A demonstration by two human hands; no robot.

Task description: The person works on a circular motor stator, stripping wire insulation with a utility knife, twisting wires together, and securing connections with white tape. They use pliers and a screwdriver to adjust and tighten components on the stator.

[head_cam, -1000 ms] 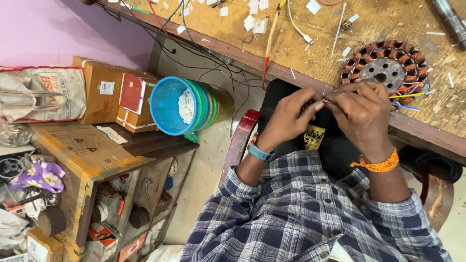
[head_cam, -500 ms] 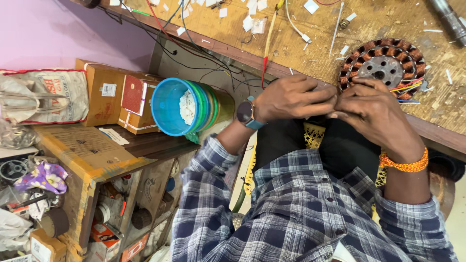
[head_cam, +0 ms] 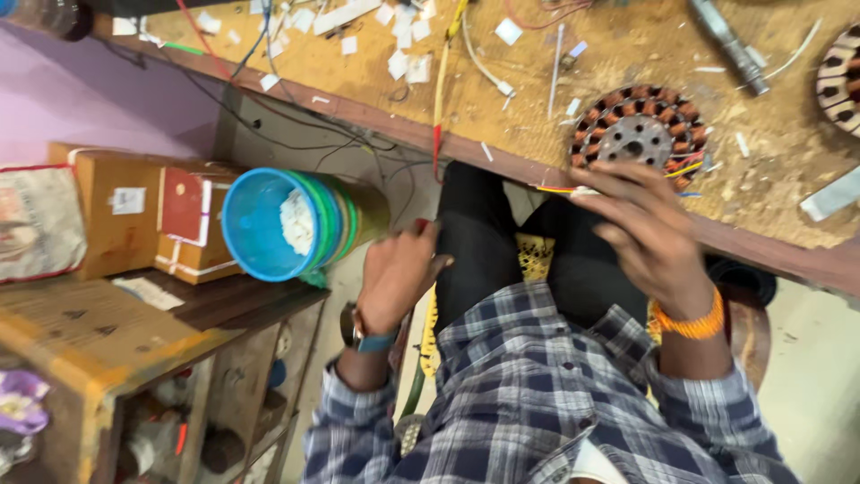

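Observation:
A round motor stator (head_cam: 638, 131) with copper windings lies near the front edge of the wooden workbench (head_cam: 573, 63). Thin yellow, red and blue wire leads (head_cam: 555, 189) run from it over the bench edge. My right hand (head_cam: 647, 229), with an orange band at the wrist, reaches up to these leads and its fingertips pinch them; the hand is blurred. My left hand (head_cam: 399, 273), a watch on its wrist, hangs lower, over my lap, beside a stack of blue and green buckets (head_cam: 287, 224). Its fingers are curled and its palm is hidden.
White paper scraps (head_cam: 399, 40), loose wires and a metal rod (head_cam: 730, 45) lie across the bench. Part of a second stator (head_cam: 842, 81) shows at the right edge. Cardboard boxes (head_cam: 134, 220) stand on a low wooden shelf unit (head_cam: 107, 332) at left.
My left hand has dropped from the stator's wires at the bench edge down toward my lap. My right hand stays at the wires. The view has shifted closer.

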